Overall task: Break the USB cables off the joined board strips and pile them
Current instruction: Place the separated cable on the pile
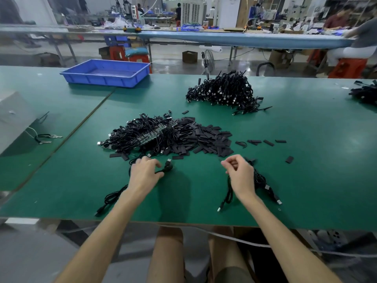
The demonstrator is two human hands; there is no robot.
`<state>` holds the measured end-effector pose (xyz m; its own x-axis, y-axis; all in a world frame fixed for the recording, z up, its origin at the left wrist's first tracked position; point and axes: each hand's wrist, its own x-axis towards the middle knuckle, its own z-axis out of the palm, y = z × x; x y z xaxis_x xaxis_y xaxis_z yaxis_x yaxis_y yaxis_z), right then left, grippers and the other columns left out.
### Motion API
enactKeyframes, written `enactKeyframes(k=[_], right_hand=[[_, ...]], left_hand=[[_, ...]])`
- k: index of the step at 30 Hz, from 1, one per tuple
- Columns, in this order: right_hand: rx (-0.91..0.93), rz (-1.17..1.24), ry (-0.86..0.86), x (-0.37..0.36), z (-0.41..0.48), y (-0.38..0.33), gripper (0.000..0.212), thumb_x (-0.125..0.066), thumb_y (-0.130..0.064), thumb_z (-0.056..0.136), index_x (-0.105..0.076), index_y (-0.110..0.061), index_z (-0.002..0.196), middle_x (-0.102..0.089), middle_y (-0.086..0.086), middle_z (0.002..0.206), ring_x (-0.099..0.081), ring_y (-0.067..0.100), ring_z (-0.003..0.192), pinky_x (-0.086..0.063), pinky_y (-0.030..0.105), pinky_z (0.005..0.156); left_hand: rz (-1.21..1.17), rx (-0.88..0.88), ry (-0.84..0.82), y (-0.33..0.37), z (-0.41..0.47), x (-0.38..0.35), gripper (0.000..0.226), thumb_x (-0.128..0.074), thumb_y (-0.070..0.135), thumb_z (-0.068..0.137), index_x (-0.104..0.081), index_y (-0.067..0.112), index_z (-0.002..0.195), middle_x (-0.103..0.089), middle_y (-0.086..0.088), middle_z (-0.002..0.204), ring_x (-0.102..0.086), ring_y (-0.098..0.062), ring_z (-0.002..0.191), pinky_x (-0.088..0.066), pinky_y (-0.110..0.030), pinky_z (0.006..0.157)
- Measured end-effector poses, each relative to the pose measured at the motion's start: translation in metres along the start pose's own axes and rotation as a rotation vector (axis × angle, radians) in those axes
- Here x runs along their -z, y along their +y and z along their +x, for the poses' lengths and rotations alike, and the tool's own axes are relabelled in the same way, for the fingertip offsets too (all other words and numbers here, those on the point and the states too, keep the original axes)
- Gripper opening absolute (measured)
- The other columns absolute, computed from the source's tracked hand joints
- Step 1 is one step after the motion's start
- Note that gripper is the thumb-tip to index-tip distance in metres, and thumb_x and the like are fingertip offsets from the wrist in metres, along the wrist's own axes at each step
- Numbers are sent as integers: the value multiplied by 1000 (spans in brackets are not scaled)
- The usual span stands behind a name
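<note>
A tangle of black USB cables still joined to green board strips lies in the middle of the green table. Beside it spreads a heap of flat black sleeves. A large pile of loose black cables sits farther back. My left hand presses on a black cable whose plug end sticks out past my fingers. My right hand is curled over a small bunch of black cables near the table's front edge, and their plugs trail toward me.
A blue plastic tray stands at the back left. A grey box with a keyring beside it sits at the left edge. More black cables lie at the far right. People work at benches beyond.
</note>
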<state>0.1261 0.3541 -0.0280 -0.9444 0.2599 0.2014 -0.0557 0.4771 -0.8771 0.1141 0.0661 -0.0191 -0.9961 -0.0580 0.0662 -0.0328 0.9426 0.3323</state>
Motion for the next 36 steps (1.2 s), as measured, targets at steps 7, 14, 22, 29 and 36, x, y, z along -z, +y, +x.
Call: enactKeyframes(k=[7,14,22,29,36], right_hand=[[-36,-222,9,35,35,15,20,-66,-18,100,-69,-6,115,-71,7,106,-64,17,96,-52,31,91],[125,-251,-147,6,-8,-8,39,-69,-18,97,-62,-11,135,-63,0,128,-56,14,120,-43,34,110],[47,3,-437,-51,-58,-26,28,-74,-20,95,-68,-19,123,-65,-9,107,-60,-1,89,-44,6,75],[-27,24,-385,-58,-61,-26,17,-77,-6,89,-67,-19,93,-66,-2,82,-58,4,70,-50,13,66],[8,49,-355,-54,-60,-22,20,-76,-8,90,-69,-27,85,-69,-12,75,-62,-7,67,-47,10,64]], left_hand=[[59,95,-186,-30,-9,14,27,-82,33,84,-69,12,95,-69,1,87,-63,-17,78,-43,-30,63],[-418,93,-110,-4,-18,9,19,-86,31,80,-77,15,86,-70,4,78,-63,-12,70,-47,-20,58],[-596,-33,-240,33,-27,-3,27,-81,15,86,-77,9,112,-76,1,89,-71,-11,75,-58,-21,73],[-721,47,-238,39,-35,-7,22,-85,10,77,-80,13,99,-78,-1,78,-75,-20,75,-63,-32,74],[-800,83,-225,41,-40,-10,12,-86,14,77,-80,18,87,-76,-3,72,-67,-16,61,-58,-30,64]])
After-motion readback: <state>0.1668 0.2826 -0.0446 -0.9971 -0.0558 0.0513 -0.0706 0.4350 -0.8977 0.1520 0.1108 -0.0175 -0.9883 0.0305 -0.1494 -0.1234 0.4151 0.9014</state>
